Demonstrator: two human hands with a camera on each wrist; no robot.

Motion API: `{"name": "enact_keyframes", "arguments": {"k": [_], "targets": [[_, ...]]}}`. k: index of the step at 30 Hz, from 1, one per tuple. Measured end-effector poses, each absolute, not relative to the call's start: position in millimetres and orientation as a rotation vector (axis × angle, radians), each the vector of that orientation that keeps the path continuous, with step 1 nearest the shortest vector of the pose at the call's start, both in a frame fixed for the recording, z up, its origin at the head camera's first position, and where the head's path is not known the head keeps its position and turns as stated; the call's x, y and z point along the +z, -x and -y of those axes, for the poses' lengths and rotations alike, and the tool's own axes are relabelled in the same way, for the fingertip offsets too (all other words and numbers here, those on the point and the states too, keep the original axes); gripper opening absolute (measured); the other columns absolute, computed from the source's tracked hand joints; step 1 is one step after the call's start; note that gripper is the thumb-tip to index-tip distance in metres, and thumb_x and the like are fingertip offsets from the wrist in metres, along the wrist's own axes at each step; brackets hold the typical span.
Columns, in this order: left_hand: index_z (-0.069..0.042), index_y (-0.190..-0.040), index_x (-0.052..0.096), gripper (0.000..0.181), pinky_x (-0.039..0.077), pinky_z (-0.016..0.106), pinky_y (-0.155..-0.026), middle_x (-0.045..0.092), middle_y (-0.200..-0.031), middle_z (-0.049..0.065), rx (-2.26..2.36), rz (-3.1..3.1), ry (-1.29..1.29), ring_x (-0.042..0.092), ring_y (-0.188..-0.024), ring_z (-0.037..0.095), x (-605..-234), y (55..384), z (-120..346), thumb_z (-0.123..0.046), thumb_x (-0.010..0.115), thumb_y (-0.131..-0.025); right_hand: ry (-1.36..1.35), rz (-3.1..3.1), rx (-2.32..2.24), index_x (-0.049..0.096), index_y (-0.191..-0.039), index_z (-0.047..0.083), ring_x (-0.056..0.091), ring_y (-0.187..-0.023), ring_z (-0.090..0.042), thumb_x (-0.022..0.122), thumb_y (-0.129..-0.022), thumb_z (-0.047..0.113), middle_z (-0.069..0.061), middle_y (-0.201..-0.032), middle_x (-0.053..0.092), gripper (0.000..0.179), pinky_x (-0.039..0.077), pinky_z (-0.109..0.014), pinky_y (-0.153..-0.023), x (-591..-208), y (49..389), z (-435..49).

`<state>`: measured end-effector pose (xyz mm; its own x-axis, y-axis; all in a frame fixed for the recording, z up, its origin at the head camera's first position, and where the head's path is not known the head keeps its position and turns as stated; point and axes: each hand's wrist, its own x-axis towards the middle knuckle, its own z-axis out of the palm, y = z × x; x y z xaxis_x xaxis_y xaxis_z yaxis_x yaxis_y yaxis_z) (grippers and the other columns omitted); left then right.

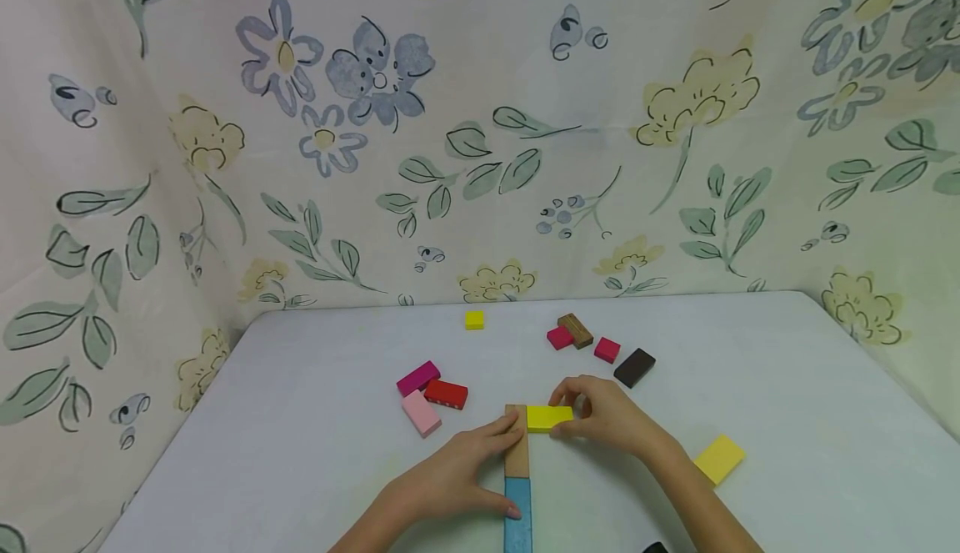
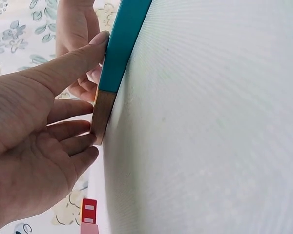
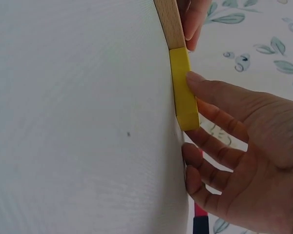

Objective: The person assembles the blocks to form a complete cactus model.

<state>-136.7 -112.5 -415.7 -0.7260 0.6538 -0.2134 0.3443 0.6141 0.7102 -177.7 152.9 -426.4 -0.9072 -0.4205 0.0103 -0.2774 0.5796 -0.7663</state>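
While pinching likely-light yellow block (image 1: 542, 419), best by long sides, with right hand (image 1: 606, 415), rests uncurled left hand (image 1: 459, 471) on wooden block (image 1: 517, 458).

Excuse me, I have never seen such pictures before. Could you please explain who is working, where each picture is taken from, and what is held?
There is no machine: one person works bare-handed, wearing three cameras. One picture comes from the head, looking forward and down; the other two come from the left and right wrists.

On the white table lie small blocks, among them a pink block, a red block and a dark block. The left hand touches a wooden block with its fingers and a blue block with its thumb; these two lie end to end. The right hand pinches a yellow block that meets the wooden block's side.
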Motion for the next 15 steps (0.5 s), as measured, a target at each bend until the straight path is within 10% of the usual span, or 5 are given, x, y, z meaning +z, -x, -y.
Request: {"name": "enact_keyframes", "arguments": {"k": [15], "targets": [[-0.021, -0.164, 0.039, 0.091, 0.048, 0.031, -0.115, 0.028, -0.174, -0.004, 0.924, -2.371, -0.78, 0.034, -0.158, 0.025, -414.6, 135.5, 112.5, -0.035, 0.087, -0.088, 0.546, -2.626, -1.248, 0.074, -0.107, 0.008, 0.053, -0.075, -0.015, 0.09, -0.082, 0.01, -0.001, -0.093, 0.066, 0.03, 0.054, -0.019, -0.064, -425.3, 178.0, -151.1]]}}
